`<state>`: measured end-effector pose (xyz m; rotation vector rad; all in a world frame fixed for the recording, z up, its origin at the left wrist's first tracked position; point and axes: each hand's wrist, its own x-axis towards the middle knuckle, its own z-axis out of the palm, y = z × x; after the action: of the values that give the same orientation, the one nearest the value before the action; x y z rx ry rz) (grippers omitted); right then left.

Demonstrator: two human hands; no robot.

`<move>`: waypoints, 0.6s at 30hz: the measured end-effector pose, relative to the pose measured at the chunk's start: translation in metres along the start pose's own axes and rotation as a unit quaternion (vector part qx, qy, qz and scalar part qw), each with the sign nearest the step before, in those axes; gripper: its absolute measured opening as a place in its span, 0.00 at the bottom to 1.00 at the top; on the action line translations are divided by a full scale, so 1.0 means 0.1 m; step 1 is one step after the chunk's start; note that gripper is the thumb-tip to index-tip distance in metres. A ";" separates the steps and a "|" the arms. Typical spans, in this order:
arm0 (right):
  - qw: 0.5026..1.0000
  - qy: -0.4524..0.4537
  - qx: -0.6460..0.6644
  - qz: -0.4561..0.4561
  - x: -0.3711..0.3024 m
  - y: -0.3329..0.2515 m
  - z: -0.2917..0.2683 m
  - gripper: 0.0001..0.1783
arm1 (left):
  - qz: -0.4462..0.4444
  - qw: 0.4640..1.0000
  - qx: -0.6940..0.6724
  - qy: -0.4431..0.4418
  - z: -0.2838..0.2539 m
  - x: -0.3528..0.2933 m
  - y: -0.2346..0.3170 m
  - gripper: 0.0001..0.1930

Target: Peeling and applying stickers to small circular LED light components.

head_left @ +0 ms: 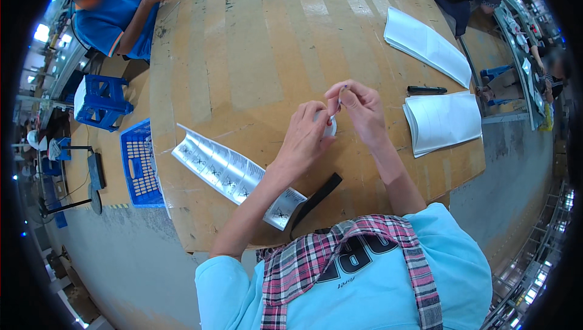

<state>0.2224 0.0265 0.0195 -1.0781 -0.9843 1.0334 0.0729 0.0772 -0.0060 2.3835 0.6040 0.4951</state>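
Note:
My left hand [305,132] is closed around a small white rounded object [330,127], most of it hidden by the fingers; its kind does not show. Close by on the right, my right hand [361,110] has its thumb and fingers pinched together at the top of that object. Whatever the pinch holds is too small to make out. Under my left forearm lies a curled silver sheet of printed labels [212,169], one end lifted off the table. A black strap [317,201] rests between my forearms, near the table's front edge.
The table [255,57] is covered in brown board and tape. At right lie a black marker [427,90], folded white sheets [443,120] and another white stack [427,44]. A blue basket [143,166] and blue stool [103,100] stand left. A co-worker [115,8] sits far left.

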 end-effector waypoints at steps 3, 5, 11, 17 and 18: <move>0.984 0.044 0.170 -0.005 0.04 0.16 -0.14 0.13 | -0.087 0.991 -0.091 -0.038 -0.05 -0.02 0.11 0.25; 0.956 0.054 0.289 -0.007 0.05 0.22 -0.21 0.14 | -0.063 0.994 -0.086 0.008 0.06 -0.04 0.08 0.24; 0.878 0.072 0.463 0.092 0.09 0.46 -0.35 0.16 | -0.042 0.992 -0.093 0.081 0.27 -0.12 0.07 0.22; 0.883 0.075 0.447 0.125 0.18 0.56 -0.49 0.14 | -0.046 0.990 -0.105 0.078 0.32 -0.07 0.04 0.20; 0.883 0.075 0.446 0.128 0.19 0.57 -0.52 0.14 | -0.043 0.990 -0.110 0.083 0.35 -0.05 0.03 0.20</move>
<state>0.2678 0.0432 -0.0442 -0.4935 -0.1556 1.3913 0.0862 0.0559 -0.0303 2.1133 0.6863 0.6905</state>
